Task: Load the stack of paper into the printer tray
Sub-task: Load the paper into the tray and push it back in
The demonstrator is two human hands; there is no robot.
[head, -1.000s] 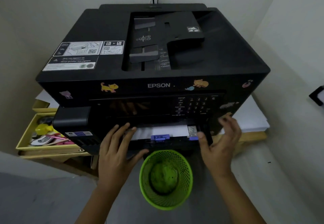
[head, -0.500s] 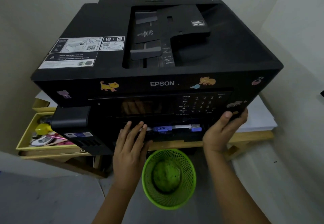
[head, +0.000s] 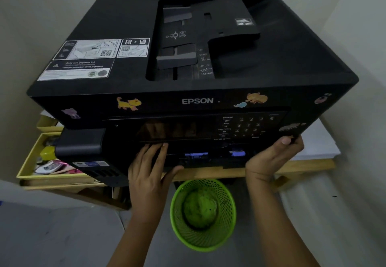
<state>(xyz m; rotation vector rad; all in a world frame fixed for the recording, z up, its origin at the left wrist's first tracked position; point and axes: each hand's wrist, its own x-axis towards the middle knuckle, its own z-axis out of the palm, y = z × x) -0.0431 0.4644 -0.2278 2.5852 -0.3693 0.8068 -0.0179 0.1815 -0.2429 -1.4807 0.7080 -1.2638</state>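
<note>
A large black Epson printer [head: 129,26] with cat stickers sits on a wooden table. Its paper tray [head: 208,162] is at the bottom front, pushed almost fully in, with two blue guide tabs showing. No white paper shows inside it. My left hand [head: 149,172] lies flat against the tray's front, fingers together and thumb under its lower edge. My right hand [head: 271,158] cups the printer's lower right front corner, thumb up against the panel. A stack of white paper [head: 319,143] lies on the table to the right, partly under the printer.
A green mesh wastebasket [head: 203,214] stands on the floor between my forearms. A yellow box [head: 29,162] of small items sits at the left beside the printer's ink tank [head: 81,143]. Walls close in on the left, right and behind.
The tray has slid into the printer and the white paper in it has gone out of sight. My left hand followed it in. My right hand moved from the tray to the printer's right corner.
</note>
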